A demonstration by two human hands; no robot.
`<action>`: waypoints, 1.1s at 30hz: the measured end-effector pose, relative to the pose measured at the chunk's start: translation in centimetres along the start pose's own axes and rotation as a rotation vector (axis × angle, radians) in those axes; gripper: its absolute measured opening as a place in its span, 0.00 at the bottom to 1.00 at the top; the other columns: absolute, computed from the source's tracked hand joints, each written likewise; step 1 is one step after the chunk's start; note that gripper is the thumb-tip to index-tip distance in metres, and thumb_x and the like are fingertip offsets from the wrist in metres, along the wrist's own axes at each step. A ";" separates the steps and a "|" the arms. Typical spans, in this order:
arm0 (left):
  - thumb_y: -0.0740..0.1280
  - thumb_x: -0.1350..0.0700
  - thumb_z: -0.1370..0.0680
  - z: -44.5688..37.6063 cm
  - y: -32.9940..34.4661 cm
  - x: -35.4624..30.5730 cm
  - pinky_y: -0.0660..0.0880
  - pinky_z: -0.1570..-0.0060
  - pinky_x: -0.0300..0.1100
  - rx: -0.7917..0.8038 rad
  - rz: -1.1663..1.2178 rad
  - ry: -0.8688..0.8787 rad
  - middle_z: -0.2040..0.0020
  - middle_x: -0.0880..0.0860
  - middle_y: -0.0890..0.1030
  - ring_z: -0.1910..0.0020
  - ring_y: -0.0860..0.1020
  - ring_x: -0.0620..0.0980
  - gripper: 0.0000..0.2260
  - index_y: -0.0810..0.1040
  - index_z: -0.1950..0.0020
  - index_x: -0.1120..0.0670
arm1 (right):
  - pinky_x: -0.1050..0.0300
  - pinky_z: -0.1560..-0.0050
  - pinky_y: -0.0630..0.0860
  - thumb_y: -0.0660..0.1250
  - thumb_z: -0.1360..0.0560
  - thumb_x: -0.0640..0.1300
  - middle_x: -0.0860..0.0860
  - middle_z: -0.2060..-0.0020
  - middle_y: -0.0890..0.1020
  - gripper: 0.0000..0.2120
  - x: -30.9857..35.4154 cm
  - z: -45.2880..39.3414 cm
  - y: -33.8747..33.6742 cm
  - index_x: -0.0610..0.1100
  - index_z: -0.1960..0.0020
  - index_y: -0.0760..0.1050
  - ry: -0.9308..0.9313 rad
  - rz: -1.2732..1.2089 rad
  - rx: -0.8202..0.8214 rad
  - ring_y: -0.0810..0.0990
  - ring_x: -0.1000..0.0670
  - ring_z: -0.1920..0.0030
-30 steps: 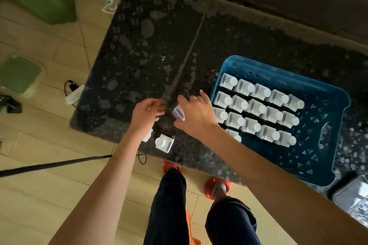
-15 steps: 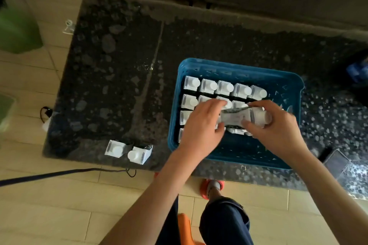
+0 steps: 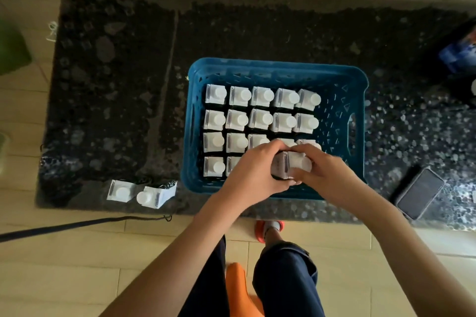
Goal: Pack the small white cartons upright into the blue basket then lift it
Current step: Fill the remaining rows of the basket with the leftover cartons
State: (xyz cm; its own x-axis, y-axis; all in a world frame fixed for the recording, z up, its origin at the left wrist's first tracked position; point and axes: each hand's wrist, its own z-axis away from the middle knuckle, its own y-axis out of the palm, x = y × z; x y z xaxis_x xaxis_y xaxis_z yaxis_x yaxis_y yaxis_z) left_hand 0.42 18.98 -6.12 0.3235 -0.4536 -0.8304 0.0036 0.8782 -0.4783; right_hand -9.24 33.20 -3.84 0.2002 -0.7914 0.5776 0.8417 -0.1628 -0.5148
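Observation:
The blue basket [image 3: 277,65] stands on the dark stone table and holds several small white cartons [image 3: 261,118] upright in rows. Both my hands meet over the basket's near row. My left hand [image 3: 253,175] and my right hand [image 3: 325,172] together grip one white carton [image 3: 289,166], which stands nearly upright just above the near row. My hands hide part of the near rows. Two more white cartons [image 3: 121,190] [image 3: 155,194] lie on the table's near left edge, outside the basket.
A phone in a grey case [image 3: 419,192] lies at the table's near right edge. A blue packet [image 3: 457,53] sits at the far right. A black cable [image 3: 64,226] runs over the floor on the left. The basket's right side has free room.
Both hands moved from the table's left edge to the basket with a carton. The carton, held lying across half a second ago, now stands nearly upright and lower, at the near row.

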 end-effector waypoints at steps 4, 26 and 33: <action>0.78 0.48 0.34 0.5 0.2 0.4 0.75 0.50 0.39 0.110 0.043 -0.044 0.46 0.45 0.79 0.49 0.77 0.42 0.26 0.74 0.39 0.50 | 0.66 0.61 0.74 0.67 0.24 0.48 0.57 0.56 0.80 0.17 -0.6 1.0 0.4 0.52 0.37 0.70 0.004 -0.079 0.018 0.79 0.58 0.59; 0.68 0.57 0.24 0.8 -1.1 8.7 0.76 0.51 0.46 0.088 -0.326 -0.225 0.42 0.51 0.75 0.45 0.75 0.50 0.14 0.77 0.38 0.51 | 0.50 0.62 0.76 0.65 0.22 0.46 0.40 0.58 0.80 0.19 1.0 -5.9 8.0 0.40 0.39 0.61 0.121 0.244 0.074 0.79 0.40 0.60; 0.66 0.57 0.22 1.3 -1.5 8.6 0.75 0.55 0.42 0.056 -0.305 -0.182 0.45 0.51 0.78 0.50 0.76 0.48 0.13 0.76 0.38 0.53 | 0.49 0.63 0.77 0.63 0.21 0.50 0.44 0.60 0.78 0.17 1.2 -5.7 7.8 0.43 0.39 0.62 0.183 0.259 0.077 0.78 0.42 0.61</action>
State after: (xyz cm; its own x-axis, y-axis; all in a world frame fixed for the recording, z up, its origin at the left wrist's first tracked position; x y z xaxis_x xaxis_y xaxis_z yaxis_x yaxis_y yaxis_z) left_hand 4.46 13.93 -12.20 0.4624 -0.6661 -0.5852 0.1764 0.7159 -0.6755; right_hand -5.28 27.64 -10.74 0.3248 -0.8948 0.3065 0.8115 0.0972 -0.5763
